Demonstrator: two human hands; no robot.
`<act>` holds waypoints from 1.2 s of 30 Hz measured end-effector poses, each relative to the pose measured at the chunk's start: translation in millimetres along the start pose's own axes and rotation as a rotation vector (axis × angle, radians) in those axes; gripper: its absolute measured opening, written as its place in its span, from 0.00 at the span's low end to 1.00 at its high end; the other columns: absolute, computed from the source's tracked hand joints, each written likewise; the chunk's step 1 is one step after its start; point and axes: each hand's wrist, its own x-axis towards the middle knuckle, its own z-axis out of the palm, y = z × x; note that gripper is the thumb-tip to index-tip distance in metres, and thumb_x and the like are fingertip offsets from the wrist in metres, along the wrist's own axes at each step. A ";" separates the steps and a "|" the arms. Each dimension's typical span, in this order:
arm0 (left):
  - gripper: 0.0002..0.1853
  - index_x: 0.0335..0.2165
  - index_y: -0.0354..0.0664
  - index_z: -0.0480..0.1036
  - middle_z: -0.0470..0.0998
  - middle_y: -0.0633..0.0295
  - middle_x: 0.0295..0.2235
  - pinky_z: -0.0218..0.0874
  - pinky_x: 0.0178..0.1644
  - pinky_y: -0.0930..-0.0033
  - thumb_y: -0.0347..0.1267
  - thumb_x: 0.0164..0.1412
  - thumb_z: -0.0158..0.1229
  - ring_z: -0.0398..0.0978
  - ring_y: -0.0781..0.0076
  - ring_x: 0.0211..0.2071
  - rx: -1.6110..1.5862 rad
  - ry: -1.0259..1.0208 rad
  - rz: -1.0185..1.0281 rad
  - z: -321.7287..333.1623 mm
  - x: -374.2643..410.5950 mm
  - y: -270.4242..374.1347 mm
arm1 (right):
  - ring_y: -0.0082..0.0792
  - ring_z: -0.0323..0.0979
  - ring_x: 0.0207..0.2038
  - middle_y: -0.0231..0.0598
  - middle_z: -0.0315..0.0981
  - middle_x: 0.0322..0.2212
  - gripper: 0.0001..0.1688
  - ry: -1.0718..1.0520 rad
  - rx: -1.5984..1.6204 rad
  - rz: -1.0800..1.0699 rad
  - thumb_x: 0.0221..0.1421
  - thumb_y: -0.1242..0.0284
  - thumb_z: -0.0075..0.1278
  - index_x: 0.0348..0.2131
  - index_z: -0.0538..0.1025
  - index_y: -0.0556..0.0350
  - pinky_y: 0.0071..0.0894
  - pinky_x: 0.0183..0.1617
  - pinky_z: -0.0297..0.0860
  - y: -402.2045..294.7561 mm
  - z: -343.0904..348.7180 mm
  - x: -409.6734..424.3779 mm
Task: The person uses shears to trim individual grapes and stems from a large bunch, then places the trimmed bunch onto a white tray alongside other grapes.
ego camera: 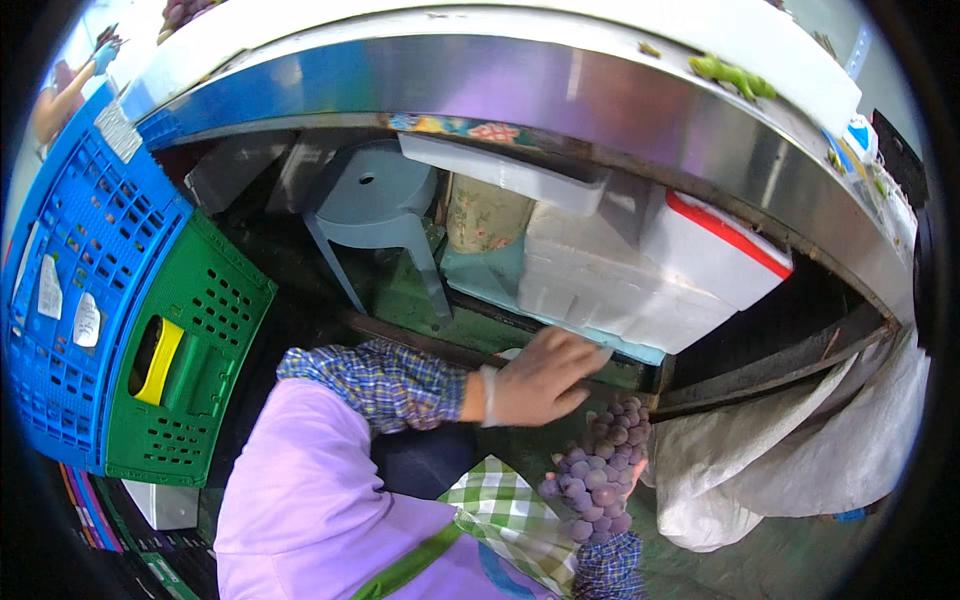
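Note:
My left hand [541,376], in a thin clear glove with a cuff at the wrist, reaches over from the left, palm down. Its fingers are slightly apart and blurred, and nothing shows in them. Below and to the right, a bunch of purple-red grapes [600,480] rests in my right hand [637,475]. The grapes hide most of that hand; only bits of fingers show at the bunch's sides. The left hand is apart from the grapes. Both arms wear blue checked sleeves, and a green-and-white checked cloth [510,499] lies across the front of my purple garment.
Stacked blue [82,300] and green [199,360] plastic crates stand left. A metal-edged table [525,82] arches ahead; beneath it are a grey plastic stool [375,187] and white foam boxes [600,277]. White sacking [720,472] hangs right. Another person's gloved hand [105,56] shows far left.

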 end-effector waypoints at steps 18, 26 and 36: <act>0.33 0.62 0.37 0.60 0.71 0.48 0.49 0.59 0.58 0.55 0.33 0.59 0.55 0.67 0.49 0.52 -0.195 -0.563 -0.180 13.4 -93.4 -10.7 | 0.60 0.63 0.59 0.47 0.48 0.66 0.58 -0.065 0.160 0.016 0.52 0.24 0.31 0.71 0.41 0.27 0.73 0.57 0.64 18.7 -20.8 -21.2; 0.22 0.47 0.36 0.73 0.75 0.49 0.33 0.61 0.46 0.49 0.28 0.52 0.56 0.70 0.48 0.37 0.362 0.495 -0.201 -124.0 -49.4 -111.4 | 0.59 0.56 0.64 0.50 0.53 0.63 0.42 -0.465 2.412 0.468 0.59 0.46 0.36 0.64 0.53 0.50 0.61 0.64 0.56 -21.1 95.2 29.8; 0.27 0.55 0.39 0.70 0.70 0.42 0.55 0.54 0.63 0.46 0.46 0.65 0.48 0.66 0.38 0.57 0.389 0.631 -1.246 -230.7 -144.5 -255.3 | 0.60 0.53 0.65 0.60 0.57 0.60 0.41 -0.024 3.571 0.960 0.58 0.56 0.45 0.60 0.60 0.68 0.56 0.69 0.51 -10.0 143.5 59.9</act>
